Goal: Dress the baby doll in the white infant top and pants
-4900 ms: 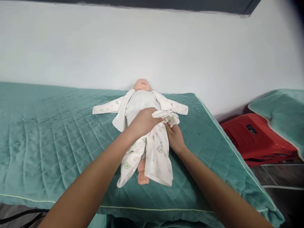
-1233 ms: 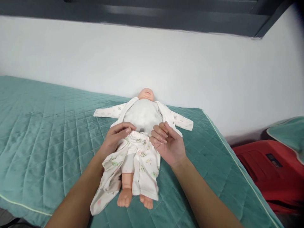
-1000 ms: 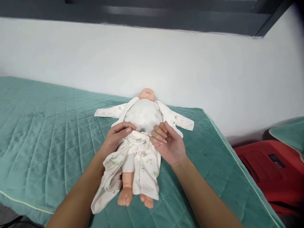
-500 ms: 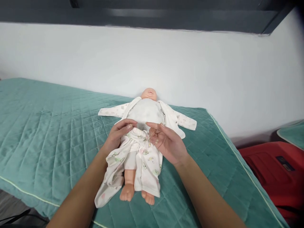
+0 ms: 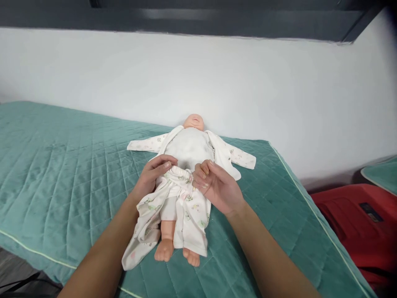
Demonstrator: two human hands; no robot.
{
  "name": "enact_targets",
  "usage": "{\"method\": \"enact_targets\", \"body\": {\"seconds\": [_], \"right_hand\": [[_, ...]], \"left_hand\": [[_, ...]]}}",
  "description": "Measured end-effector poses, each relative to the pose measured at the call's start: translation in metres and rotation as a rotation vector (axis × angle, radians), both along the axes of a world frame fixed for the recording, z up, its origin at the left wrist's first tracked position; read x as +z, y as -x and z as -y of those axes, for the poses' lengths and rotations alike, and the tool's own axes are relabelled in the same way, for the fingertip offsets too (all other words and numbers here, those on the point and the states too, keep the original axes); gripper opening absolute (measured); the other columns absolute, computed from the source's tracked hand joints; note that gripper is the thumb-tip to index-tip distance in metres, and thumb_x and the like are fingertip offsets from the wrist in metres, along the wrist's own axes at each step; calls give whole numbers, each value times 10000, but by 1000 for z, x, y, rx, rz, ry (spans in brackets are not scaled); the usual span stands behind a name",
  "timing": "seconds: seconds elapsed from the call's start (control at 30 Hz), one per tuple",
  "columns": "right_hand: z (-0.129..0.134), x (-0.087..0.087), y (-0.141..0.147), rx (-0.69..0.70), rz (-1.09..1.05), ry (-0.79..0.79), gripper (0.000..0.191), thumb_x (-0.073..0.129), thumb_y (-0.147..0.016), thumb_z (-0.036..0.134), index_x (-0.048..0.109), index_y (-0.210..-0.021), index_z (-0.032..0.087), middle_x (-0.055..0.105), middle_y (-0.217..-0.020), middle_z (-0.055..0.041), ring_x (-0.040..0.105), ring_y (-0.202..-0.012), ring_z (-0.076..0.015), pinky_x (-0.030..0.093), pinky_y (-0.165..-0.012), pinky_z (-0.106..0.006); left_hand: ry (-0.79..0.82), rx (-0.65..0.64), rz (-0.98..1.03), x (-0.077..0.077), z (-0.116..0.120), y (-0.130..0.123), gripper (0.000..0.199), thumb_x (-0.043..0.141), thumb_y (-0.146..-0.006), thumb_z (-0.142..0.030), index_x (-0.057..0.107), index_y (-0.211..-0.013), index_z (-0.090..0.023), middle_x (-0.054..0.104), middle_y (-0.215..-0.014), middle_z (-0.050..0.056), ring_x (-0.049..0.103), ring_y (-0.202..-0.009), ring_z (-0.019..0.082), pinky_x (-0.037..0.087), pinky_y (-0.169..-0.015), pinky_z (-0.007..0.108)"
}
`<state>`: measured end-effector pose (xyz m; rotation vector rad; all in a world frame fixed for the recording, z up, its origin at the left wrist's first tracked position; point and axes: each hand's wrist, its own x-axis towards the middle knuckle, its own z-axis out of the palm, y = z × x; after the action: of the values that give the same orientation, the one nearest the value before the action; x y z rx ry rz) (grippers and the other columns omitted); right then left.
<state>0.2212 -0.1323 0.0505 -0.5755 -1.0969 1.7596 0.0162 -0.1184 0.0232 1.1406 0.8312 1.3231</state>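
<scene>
A baby doll point(image 5: 190, 145) lies on its back, head toward the wall, with its bare feet toward me. Its white patterned pants point(image 5: 194, 211) are gathered at the hips. One pant leg covers the doll's leg on the right down to the foot; the other lies beside a bare lower leg. My left hand point(image 5: 153, 174) is closed on the left end of the elastic waistband, thumb near the fingers. At the waistband's right end, my right hand point(image 5: 218, 184) has its fingers curled in on the fabric, palm partly showing. A white long-sleeved top point(image 5: 243, 158) lies spread open around the torso.
The doll rests on a green quilted bed cover point(image 5: 77, 174) with pale piping. A white wall point(image 5: 198, 74) stands behind it, under a dark overhead frame point(image 5: 198, 18). A red plastic object point(image 5: 350, 223) is beside the bed at the right.
My right index finger, stretched out earlier, has curled in toward the other fingers. My left hand stays at the waistband, and the doll has hardly moved.
</scene>
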Motion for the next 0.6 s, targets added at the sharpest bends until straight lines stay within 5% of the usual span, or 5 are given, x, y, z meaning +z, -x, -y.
{"method": "enact_targets", "body": {"seconds": [0.1,0.3,0.43,0.6], "right_hand": [[1,3,-2,-27,79,-83,312,543,-934,451,493,-730,220,468,-732,14,417,-615,-128,393,-641,-303],[0,1,5,-315,562,-411,174,601,-927,381,606,-877,214,611,-869,-8,547,-806,-149,425,-746,-290],[1,0,14,-250,778,-539,143,595,-928,362,617,-939,220,637,-972,-22,576,-925,-172,445,-800,-306],[5,6,19,-136,1019,-720,244,675,-872,421,612,-766,209,587,-767,11,529,-800,-170,406,-789,-336]], "left_hand": [[16,-1,20,0,0,-1,225,770,-748,-359,738,-894,-190,661,-838,18,554,-691,127,409,-621,226],[-92,-112,-35,-1,3,0,313,814,-719,-349,738,-986,-204,669,-869,30,594,-769,150,445,-681,236],[-96,-140,-107,0,3,-1,347,863,-661,-289,715,-963,-202,658,-883,23,601,-830,151,458,-730,231],[-47,-54,5,-4,-1,-4,291,842,-696,-315,641,-863,-187,584,-733,-23,496,-620,83,394,-591,199]]}}
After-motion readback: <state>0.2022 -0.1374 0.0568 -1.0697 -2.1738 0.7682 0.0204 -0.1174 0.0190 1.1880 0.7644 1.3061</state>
